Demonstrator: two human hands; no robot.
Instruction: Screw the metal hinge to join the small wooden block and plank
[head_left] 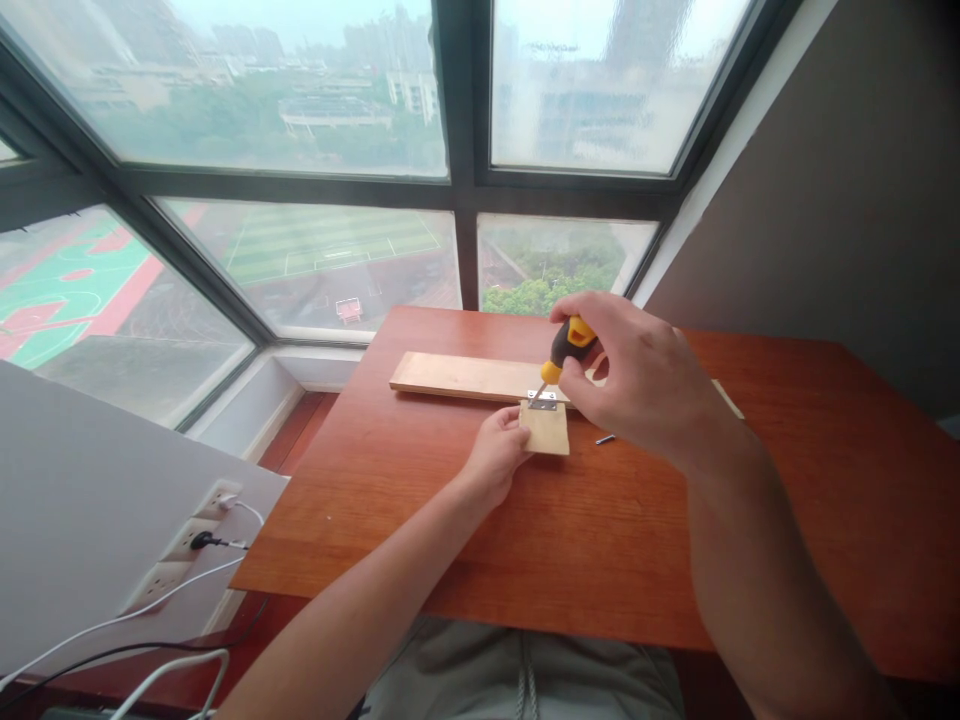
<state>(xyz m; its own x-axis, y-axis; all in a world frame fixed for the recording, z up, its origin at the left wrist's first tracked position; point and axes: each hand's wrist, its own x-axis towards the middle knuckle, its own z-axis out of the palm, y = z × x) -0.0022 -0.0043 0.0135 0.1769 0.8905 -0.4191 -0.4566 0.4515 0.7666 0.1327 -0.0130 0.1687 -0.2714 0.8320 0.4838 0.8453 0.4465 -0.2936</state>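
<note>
My right hand is closed round the black and yellow handle of a screwdriver. The screwdriver slants down to the left, its tip at a silver metal hinge. That hinge lies across the top edge of a small square wooden piece. My left hand pinches this piece by its left side, thumb on top. Just behind it a long pale wooden board lies on the table; the hinge's far leaf is next to the board's near edge. Whether a screw sits under the tip is too small to tell.
A small dark metal piece lies on the reddish-brown table, right of the square piece. Part of a pale strip shows behind my right wrist. Windows stand beyond the table. Wall sockets with plugged-in cables are at the left.
</note>
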